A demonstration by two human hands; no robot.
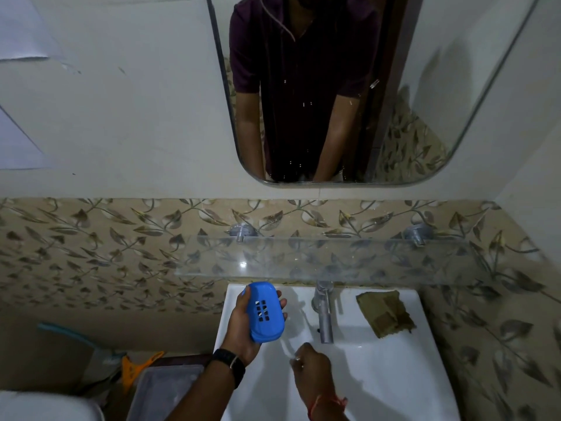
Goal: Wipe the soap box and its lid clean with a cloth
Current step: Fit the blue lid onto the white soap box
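The left hand (243, 326) grips the blue soap box (264, 312) above the left rim of the white sink (403, 375), slotted face up, while the right hand (312, 367) is curled over the basin near the tap (324, 314) — whether it pinches anything, I cannot tell. The cloth (385, 314) lies untouched on the sink's right ledge, so wiping looks not yet begun — the next move calls for the right hand to fetch it.

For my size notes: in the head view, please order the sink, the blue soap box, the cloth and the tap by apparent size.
1. sink
2. and 3. blue soap box and cloth, too alike to rank
4. tap
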